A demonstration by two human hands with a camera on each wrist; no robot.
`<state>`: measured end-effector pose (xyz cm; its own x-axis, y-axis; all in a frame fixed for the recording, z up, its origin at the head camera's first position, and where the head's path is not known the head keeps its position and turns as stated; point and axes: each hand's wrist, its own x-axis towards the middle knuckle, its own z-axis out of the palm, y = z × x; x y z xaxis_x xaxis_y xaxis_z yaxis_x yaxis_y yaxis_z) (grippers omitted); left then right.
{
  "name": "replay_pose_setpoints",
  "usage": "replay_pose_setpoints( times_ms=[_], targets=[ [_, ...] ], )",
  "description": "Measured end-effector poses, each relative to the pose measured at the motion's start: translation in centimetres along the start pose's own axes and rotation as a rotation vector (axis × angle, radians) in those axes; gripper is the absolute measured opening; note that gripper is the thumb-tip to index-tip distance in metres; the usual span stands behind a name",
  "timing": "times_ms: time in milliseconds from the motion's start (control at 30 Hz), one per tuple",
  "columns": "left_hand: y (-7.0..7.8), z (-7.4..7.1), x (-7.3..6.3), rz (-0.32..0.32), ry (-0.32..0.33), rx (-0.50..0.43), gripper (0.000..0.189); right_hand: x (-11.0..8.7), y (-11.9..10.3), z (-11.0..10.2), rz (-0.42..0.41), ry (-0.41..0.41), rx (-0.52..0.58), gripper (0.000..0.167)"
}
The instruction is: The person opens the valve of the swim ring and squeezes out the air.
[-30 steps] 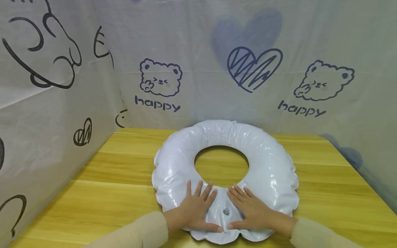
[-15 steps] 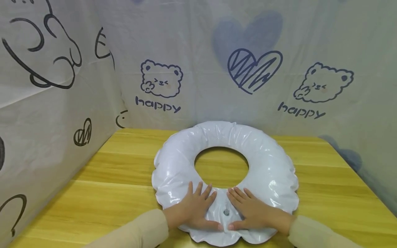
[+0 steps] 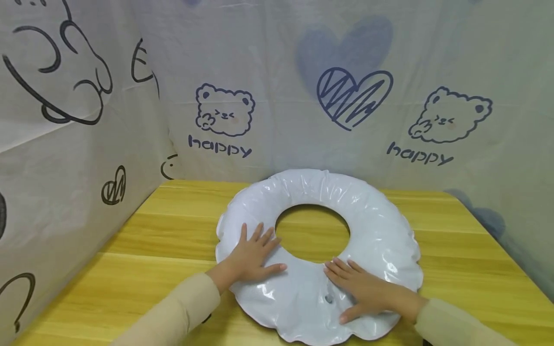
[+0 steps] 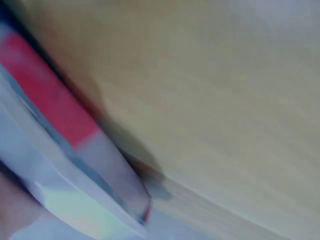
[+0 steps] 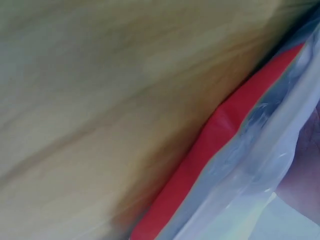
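Note:
A white inflatable swim ring [image 3: 381,226] with a scalloped outer seam lies flat on the wooden table, puffed up with air. My left hand [image 3: 253,257] rests on its left side, fingers spread, fingertips near the inner hole. On the front right part lies my right hand [image 3: 365,290], its fingers straight and pointing toward the hole. A small clear valve [image 3: 329,299] shows just left of the right thumb. Both wrist views catch the ring's edge close up, with a red band [image 5: 225,120] on its underside; part of each palm shows at the border.
The yellow wood-grain table [image 3: 164,235] runs beneath the ring. A pale cloth curtain [image 3: 281,129] with drawn bears and hearts hangs right behind its back edge. Another printed cloth [image 3: 65,158] borders the left side.
My left hand has moved up and left along the ring, away from the valve. My right hand and the ring have shifted slightly right, and the front seam has spread smoother.

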<state>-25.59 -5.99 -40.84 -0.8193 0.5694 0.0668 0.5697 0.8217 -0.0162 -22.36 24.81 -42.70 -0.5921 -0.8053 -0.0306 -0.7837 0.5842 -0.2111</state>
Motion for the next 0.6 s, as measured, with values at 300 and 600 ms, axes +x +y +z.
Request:
replay_pose_setpoints(
  times_ms=[300,600],
  targets=[
    [0.0,-0.3,-0.6,-0.125,-0.128,-0.085,0.075,-0.6,1.4,-0.7,-0.061,0.119,-0.135,0.098],
    [1.0,1.1,-1.0,-0.15,-0.156,-0.055,0.086,-0.6,2.3,-1.4,-0.062,0.158,-0.132,0.093]
  ],
)
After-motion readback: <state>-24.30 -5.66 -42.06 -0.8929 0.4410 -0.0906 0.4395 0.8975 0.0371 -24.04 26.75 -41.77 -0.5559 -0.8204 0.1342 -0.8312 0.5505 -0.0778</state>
